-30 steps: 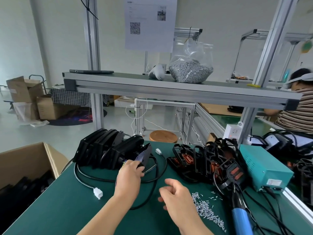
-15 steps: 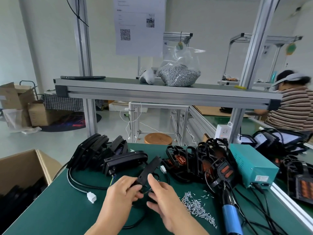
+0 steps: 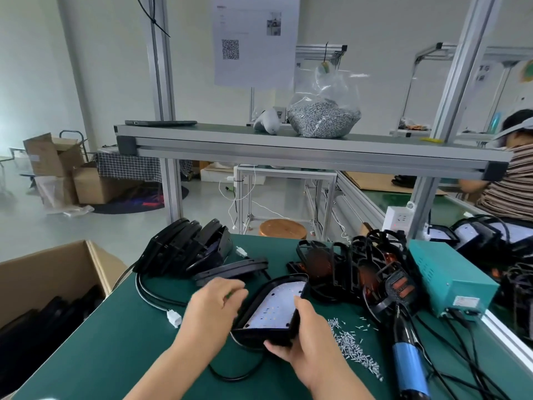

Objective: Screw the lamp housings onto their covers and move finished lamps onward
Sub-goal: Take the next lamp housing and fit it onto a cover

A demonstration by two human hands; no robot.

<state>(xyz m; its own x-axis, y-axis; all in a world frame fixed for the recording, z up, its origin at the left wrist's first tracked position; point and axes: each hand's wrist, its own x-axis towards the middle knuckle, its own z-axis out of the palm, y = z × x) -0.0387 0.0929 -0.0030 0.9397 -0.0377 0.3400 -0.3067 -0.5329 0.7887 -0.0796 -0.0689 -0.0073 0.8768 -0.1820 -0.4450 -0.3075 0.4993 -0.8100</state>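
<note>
Gripping lamp housing [image 3: 274,310] with both hands over mid-desk, toward the front edge; can't tell if touching the desk [image 3: 115,342]. White LED face up, tilted toward camera. Long axis near-to-far, leaning right, far end aimed at the pile of covers [image 3: 346,269] at the back right.

- left hand [image 3: 213,307]: curled onto the left long edge.
- right hand [image 3: 311,342]: wrapped under the near-right corner, thumb up along the right rim.

Containers:
- cardboard box [image 3: 43,284] off the desk's left edge: black parts inside, too dark to tell more.
- clear bag [image 3: 323,116] on the shelf [image 3: 259,140] above: full of small screws.
- loose screws [image 3: 352,345] straight on the mat, just right of the right hand, beside the screwdriver [image 3: 409,359].

Also there: stack of housings [image 3: 184,249] standing on edge at the far-left corner, one more lying flat just in front; teal box [image 3: 450,278] along the right edge.

Versus 0.5 s ago: then edge-on, face hidden, farther back near the flat-lying one; now rolled face-up and pulled nearer. Right hand then only fingertips on it, now a full grip. At 1.0 s ago, left hand alone on it at the stack.
</note>
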